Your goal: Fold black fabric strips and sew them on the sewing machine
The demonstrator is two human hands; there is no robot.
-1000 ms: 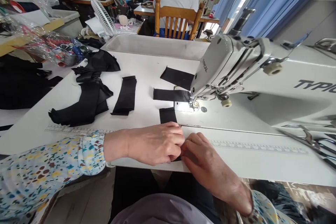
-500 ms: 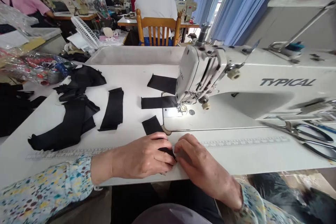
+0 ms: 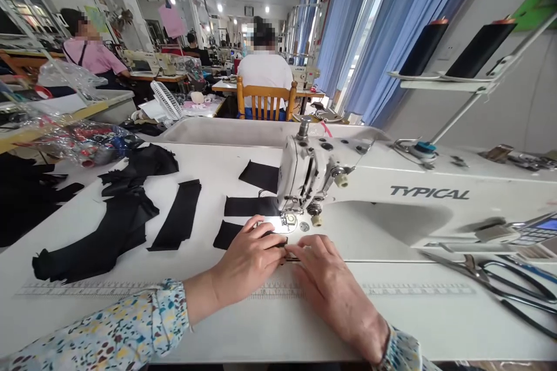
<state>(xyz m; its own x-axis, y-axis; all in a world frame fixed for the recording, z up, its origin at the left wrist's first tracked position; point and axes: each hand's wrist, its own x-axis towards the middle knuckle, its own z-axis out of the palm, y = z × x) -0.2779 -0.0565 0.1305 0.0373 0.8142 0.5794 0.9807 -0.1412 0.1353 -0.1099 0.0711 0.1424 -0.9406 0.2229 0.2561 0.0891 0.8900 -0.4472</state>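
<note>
My left hand (image 3: 255, 258) lies over a black fabric piece (image 3: 226, 235), fingers curled onto it just in front of the needle plate. One end of the piece sticks out to the left of the hand; most of it is hidden. At the other end, my right hand (image 3: 328, 278) has its fingertips pinched together at the fabric's edge, close to the left fingertips. Right behind them is the presser foot (image 3: 287, 219) of the white sewing machine (image 3: 369, 185). Another black strip (image 3: 250, 206) runs up to the foot, with a further black piece (image 3: 260, 176) behind it.
More black cloth (image 3: 108, 226) and a single panel (image 3: 176, 214) lie on the left. A ruler (image 3: 130, 288) runs along the table's front. Scissors (image 3: 500, 281) rest at right. Thread cones (image 3: 483, 49) stand above. Ahead, a person in white (image 3: 265, 75) sits on a wooden chair (image 3: 266, 98).
Both hands have moved from the table's front edge up toward the presser foot, bringing the black fabric piece along. The camera view has tilted upward, showing more of the room.
</note>
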